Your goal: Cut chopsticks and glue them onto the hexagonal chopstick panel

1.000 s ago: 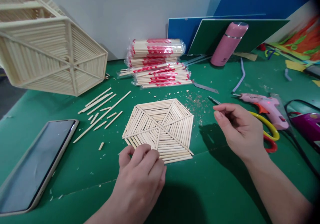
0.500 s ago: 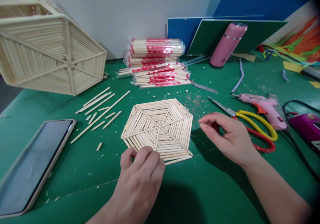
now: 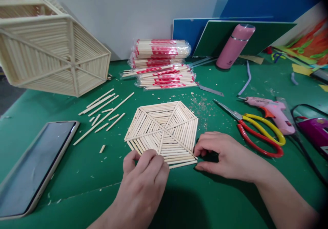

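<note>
A hexagonal panel of wooden sticks lies flat on the green table, with crossing sticks dividing it into triangles. Along its near edge runs a loose-looking wooden stick, slightly apart from the rows at its right end. My left hand has its fingers curled and closed on the left part of that stick, hiding it and the panel's near-left corner. At the near-right corner is my right hand, thumb and fingers apart around the stick's right end with a gap between them.
Cut sticks and a phone lie left. A stick-built hexagonal structure stands behind them. Wrapped chopstick bundles, a blade and a pink bottle are further back. Scissors and a glue gun lie right.
My right hand has come left and nearer, from beside the panel's right edge to its near-right corner, its thumb and fingers spreading. My left hand stays put.
</note>
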Action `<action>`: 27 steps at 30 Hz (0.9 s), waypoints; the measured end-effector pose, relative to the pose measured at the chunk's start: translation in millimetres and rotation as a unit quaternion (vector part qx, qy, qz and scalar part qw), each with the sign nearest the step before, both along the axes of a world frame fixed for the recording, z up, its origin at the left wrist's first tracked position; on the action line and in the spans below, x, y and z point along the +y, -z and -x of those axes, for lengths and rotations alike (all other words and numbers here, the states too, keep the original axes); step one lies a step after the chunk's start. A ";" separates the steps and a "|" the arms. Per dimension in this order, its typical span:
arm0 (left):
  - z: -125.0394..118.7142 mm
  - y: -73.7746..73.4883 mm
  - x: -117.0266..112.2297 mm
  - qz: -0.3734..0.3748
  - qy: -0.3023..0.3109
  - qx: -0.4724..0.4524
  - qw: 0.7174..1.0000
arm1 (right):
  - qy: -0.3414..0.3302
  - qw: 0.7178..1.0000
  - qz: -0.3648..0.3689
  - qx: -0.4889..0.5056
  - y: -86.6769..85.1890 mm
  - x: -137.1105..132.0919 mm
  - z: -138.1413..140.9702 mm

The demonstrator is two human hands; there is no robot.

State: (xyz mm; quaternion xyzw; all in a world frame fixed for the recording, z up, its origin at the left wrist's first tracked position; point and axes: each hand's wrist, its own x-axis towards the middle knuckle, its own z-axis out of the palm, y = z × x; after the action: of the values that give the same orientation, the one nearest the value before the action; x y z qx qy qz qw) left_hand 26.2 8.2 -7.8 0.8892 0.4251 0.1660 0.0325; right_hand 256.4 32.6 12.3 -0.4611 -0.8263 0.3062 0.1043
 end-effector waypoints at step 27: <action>4.9 -12.4 5.1 0.002 0.023 0.035 0.999 | 0.001 1.000 0.013 -0.019 3.2 -0.7 1.4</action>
State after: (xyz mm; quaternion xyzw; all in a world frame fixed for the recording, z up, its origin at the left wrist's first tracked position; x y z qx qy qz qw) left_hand 21.3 13.3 4.5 0.9040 0.4054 0.1337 0.0229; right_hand 254.9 31.9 9.1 -0.4690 -0.8235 0.3081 0.0831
